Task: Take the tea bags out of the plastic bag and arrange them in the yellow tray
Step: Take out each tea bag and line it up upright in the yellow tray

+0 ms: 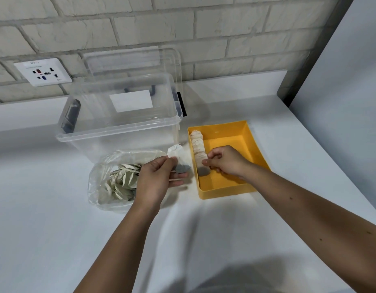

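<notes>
Tea bag [178, 157] light, limp, tearable, so my left hand [156, 178] pinches its paper edge, my right hand [225, 161] pinches second tea bag [204, 171] in yellow tray [257, 153].

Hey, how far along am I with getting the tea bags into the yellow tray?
Done: a row of tea bags lies along the yellow tray wall nearest the plastic bag. In hand: the right hand pinches a tea bag at the row's near end, and the left hand holds the next tea bag. Left: a pile of tea bags is in the plastic bag.
</notes>
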`<state>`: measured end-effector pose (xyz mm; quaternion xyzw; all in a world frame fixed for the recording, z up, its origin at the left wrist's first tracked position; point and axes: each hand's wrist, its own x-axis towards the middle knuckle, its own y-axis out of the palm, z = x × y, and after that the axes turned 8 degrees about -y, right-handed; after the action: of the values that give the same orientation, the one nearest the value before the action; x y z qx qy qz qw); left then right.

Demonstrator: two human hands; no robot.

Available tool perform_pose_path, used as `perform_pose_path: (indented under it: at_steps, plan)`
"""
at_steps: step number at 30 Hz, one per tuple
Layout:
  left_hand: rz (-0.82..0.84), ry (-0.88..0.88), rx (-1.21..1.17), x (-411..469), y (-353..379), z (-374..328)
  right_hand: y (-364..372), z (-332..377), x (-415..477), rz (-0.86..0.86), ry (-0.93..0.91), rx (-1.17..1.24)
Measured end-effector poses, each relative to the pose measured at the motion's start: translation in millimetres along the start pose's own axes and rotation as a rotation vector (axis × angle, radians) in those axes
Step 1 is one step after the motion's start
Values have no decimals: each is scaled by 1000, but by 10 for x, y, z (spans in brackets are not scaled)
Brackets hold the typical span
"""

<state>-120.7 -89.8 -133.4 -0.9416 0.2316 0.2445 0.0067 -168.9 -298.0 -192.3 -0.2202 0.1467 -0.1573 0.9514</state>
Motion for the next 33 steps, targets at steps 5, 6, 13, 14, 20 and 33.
perform_pose_path:
  at_steps: [5,6,13,14,20,33]
  plan:
    - [16,-5,6,0,-40,14,44,-11,57,-54,-4,-35]
    - [21,0,9,3,-44,18,49,-11,60,-63,-3,-42]
    - [16,38,26,19,-26,56,-51,119,-43,-130,-49,-3]
    - [13,48,32,15,-20,53,-74,179,-88,-145,-76,44]
    - [37,71,92,-24,92,7,-119,591,-410,113,-148,217]
    - [-89,169,51,5,-238,-127,-156,220,-306,54,55,-198]
